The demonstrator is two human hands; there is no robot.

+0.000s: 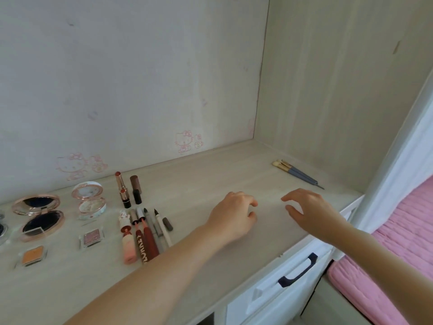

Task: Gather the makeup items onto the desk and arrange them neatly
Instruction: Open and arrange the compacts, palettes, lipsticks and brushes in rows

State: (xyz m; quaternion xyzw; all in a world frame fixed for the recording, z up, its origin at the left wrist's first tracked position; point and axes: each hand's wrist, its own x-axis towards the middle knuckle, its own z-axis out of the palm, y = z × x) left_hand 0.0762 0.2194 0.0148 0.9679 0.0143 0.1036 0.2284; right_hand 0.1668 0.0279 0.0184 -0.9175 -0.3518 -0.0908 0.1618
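Observation:
On the pale wooden desk (210,184), makeup lies in groups at the left: two open round compacts (37,213) (90,199), two small square eyeshadow pans (32,255) (91,237), two lipsticks (123,190) (136,188), and a row of lip tubes (138,240) and liner pens (161,225). Two brushes (296,173) lie apart at the far right, near the side panel. My left hand (233,216) hovers over the desk's middle with loosely curled fingers, holding nothing. My right hand (309,208) is beside it, fingers spread and slightly bent, empty, a little short of the brushes.
A white drawer with a dark handle (298,270) sits under the desk's right front edge. A pink quilted bed (398,254) lies to the right. The back wall (140,78) bears faint cartoon cat stickers.

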